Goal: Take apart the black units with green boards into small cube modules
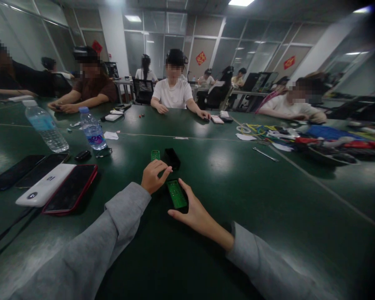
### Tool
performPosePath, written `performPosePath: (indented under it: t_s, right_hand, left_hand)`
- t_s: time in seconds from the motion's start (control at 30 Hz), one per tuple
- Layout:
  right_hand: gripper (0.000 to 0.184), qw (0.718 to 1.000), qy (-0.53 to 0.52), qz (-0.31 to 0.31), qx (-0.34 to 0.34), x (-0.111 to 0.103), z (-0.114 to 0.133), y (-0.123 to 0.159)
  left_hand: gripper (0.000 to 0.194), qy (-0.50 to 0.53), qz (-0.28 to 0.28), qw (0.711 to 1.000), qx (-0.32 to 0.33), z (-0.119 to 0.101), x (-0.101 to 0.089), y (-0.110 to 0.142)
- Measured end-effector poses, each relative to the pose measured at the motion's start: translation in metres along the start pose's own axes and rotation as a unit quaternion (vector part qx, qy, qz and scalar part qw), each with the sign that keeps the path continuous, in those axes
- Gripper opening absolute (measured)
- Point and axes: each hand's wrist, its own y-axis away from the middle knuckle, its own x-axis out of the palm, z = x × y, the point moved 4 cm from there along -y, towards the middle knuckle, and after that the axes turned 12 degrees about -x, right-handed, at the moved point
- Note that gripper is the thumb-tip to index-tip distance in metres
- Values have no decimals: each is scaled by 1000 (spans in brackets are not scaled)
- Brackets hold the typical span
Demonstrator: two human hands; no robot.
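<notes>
My left hand (155, 176) is closed, fingers curled and the thumb and index tips close together; whatever lies between them is too small to make out. Just beyond its knuckles, partly covered by them, is a green circuit board (155, 154). An open black plastic case (174, 158) lies to the right of that board. My right hand (195, 208) curves around a second green circuit board (176, 195), which seems to sit in a black case half. The index finger runs along its far right edge, and the thumb is at its near end.
To the left are two water bottles (93, 132), several phones (70, 189) and a white power bank (45, 185). A wrench (265, 154) lies to the right, before tangled cables (262, 132) and a dark pan-like object (329, 154). Other people sit around the green table (237, 196).
</notes>
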Motion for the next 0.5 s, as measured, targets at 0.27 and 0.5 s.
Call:
performPosePath:
  t_s: [0.27,0.5]
  right_hand:
    - [101,999,14,14,-25,2,-1,0]
    - [71,991,105,-64,-54,-12,-20,-6]
  left_hand:
    - [33,-49,72,995,51,-4,9,5]
    - [30,-24,82,996,20,0,9,0]
